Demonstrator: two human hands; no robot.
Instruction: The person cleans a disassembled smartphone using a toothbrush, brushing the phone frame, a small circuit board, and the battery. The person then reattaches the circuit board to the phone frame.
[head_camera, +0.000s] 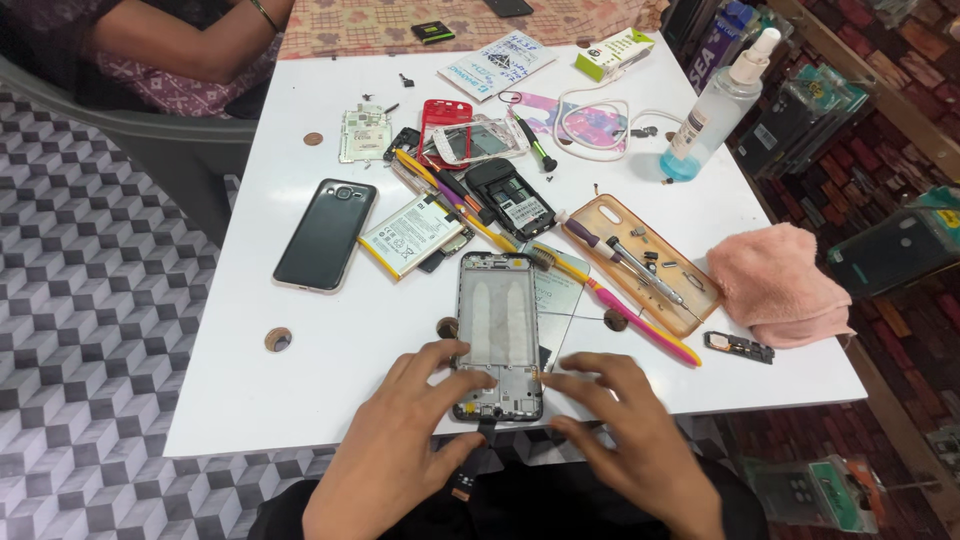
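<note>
Both hands, left hand (405, 440) and right hand (625, 430), rest spread-fingered, gripping nothing, on the opened grey phone frame (497, 335); press lightly, keeping its dangling flex ribbon (470, 470) unpinched.

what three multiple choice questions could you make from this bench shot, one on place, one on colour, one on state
1. Where does the pink cloth lie?
A. right edge of the white table
B. on the floor
C. under the dark phone

2. What colour is the toothbrush handle?
A. green
B. pink and yellow
C. black

3. In what state is the phone frame between the left hand and right hand?
A. sealed in a box
B. lit up
C. opened, bare inside

Answers: 1 A, it sits by the table's right side; 2 B, its handle shows both colours; 3 C, the hollow shell shows, fingers at its lower end.
</note>
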